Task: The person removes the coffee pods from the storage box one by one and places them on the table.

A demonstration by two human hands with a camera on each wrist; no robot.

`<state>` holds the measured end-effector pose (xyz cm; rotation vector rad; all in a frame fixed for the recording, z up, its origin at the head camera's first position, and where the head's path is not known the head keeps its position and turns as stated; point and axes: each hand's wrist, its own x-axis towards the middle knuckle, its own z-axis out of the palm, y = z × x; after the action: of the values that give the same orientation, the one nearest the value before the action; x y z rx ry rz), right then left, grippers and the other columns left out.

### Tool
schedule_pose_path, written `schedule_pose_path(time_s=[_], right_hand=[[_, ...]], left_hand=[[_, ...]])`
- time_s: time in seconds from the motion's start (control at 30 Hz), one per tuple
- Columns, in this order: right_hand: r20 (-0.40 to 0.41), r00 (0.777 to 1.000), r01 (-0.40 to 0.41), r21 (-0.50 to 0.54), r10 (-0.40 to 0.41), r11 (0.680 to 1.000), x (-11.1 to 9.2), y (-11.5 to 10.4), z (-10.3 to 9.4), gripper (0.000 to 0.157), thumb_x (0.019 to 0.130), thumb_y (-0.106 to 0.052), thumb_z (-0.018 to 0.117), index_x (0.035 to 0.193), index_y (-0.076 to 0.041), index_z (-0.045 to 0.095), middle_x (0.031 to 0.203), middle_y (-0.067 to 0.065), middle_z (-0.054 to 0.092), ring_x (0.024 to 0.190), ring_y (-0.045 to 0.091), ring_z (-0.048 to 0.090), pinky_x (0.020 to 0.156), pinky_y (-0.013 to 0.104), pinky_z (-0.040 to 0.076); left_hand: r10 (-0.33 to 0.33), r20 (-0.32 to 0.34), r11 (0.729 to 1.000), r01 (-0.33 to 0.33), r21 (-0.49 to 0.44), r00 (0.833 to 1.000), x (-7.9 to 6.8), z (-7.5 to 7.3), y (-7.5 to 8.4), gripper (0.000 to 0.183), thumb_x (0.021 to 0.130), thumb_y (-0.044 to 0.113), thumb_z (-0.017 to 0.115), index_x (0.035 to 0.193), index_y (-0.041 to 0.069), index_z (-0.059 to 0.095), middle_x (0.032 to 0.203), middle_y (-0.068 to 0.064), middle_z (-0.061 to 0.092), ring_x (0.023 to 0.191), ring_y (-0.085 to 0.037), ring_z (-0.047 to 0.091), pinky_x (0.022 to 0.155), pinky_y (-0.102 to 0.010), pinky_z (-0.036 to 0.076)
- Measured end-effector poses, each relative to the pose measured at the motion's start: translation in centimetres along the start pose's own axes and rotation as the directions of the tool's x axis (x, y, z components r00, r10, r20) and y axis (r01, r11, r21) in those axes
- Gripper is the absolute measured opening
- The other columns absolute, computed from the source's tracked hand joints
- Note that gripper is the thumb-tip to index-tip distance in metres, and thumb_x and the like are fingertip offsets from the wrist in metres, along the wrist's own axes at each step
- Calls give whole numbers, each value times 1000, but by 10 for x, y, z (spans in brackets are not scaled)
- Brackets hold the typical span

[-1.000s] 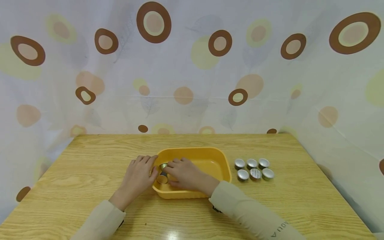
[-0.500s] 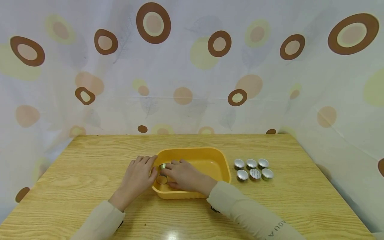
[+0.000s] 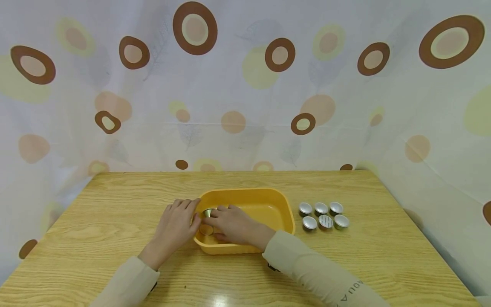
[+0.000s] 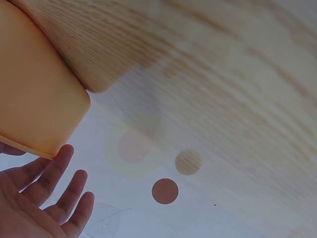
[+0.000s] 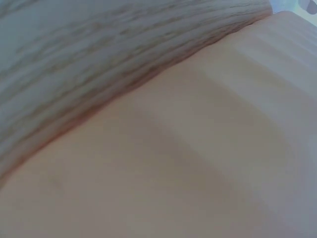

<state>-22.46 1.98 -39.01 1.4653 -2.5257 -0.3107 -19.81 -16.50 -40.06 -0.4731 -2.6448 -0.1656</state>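
My left hand (image 3: 178,221) lies at the left end of a yellow plastic basin (image 3: 284,213). Its extended fingertips touch the basin's rim (image 4: 29,150) in the left wrist view. Inside the basin, my right hand (image 3: 230,224) reaches over small foil-lidded cups that look like coffee capsules. A greenish-gold capsule (image 3: 208,212) and a round coppery one (image 3: 206,230) show beside its fingers. The right fingertips are hidden, so I cannot tell whether they grip a capsule. Only the basin's pale outer wall (image 5: 173,163) and wood fill the right wrist view.
Several silver-lidded capsules (image 3: 325,221) stand in two rows on the wooden table (image 3: 126,213), right of the basin. One lid bears print. A patterned cloth (image 3: 245,94) hangs behind the table and along both sides.
My right hand has shifted slightly left over the capsules, covering the dark-bodied one that showed between the gold and coppery ones. The left hand stays at the rim.
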Motion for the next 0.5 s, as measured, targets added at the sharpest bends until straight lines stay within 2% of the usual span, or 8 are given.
schedule_pose_path(time_s=[0.23,0.5], right_hand=[[26,1000,10,50,-12,999,0,0,-1,49,87,-39,57,132,-27,46,118,-5,56,105,13,54,82,31,51],[7,1000,10,62,-11,998,1,0,-1,42,84,-38,61,123,-24,52,119,-6,55,106,12,53,84,30,50]], left_hand=[[-2,11,1000,2,-1,1000,0,-1,0,38,85,22,56,118,5,59,104,-7,65,97,-28,57,80,-43,48],[-3,9,1000,3,-5,1000,0,-2,1,37,85,22,54,118,5,59,105,-8,65,97,-28,57,80,-43,47]])
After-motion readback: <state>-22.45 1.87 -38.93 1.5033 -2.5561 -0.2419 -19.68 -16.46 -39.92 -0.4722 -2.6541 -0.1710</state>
